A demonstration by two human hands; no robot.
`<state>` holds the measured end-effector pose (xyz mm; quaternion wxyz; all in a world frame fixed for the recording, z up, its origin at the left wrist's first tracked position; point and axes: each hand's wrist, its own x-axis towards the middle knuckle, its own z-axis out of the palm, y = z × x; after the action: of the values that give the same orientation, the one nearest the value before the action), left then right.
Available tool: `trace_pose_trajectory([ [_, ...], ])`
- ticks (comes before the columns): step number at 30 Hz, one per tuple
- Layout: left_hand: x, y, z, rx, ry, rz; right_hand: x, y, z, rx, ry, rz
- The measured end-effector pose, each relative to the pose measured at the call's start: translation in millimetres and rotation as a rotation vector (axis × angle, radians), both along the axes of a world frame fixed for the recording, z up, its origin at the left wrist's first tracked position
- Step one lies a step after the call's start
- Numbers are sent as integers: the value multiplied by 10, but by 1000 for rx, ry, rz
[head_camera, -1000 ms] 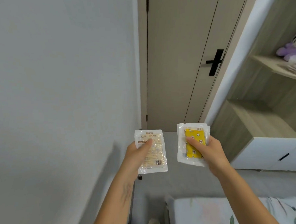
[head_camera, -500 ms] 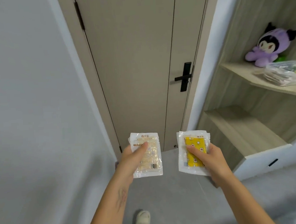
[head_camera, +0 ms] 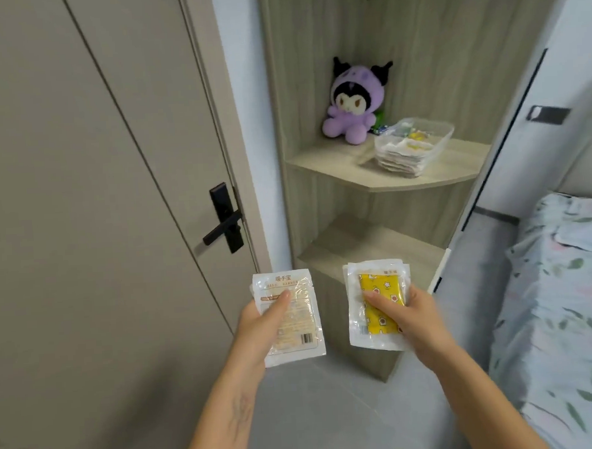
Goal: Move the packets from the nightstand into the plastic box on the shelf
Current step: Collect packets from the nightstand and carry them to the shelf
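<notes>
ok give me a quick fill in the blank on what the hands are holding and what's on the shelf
1. Each hand holds a stack of ____.
2. The right hand grips a packet with a ____ pad inside.
3. On the shelf, the plastic box stands to the right of a purple ____.
4. The door handle is ____.

Missing words: packets; yellow; plush toy; black

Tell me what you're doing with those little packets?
A person is carrying packets to a shelf. The left hand holds a pale packet with a barcode, thumb across its front. The right hand holds a yellow star-patterned packet the same way, with what looks like another tucked behind it. Ahead on the shelf, a clear plastic box already holds packets, right beside a purple plush toy. Neither held packet is in the box yet.
</notes>
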<state>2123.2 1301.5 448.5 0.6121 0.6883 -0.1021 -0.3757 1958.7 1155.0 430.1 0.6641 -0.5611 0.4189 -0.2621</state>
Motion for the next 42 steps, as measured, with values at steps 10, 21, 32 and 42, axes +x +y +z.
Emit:
trace_pose_trajectory([
  [10, 231, -2278, 115, -97, 79, -331, 50, -1792, 190, -70, 79, -222],
  [21, 571, -4224, 621, -214, 149, -256, 335, -3697, 871, -202, 35, -212],
  [32, 1008, -4988, 657, -206, 175, -159, 924, -4984, 1059, -195, 152, 84],
  [42, 980, -5049, 538, -258, 199, 175, 1349, -5364, 691, -267, 396, 693],
])
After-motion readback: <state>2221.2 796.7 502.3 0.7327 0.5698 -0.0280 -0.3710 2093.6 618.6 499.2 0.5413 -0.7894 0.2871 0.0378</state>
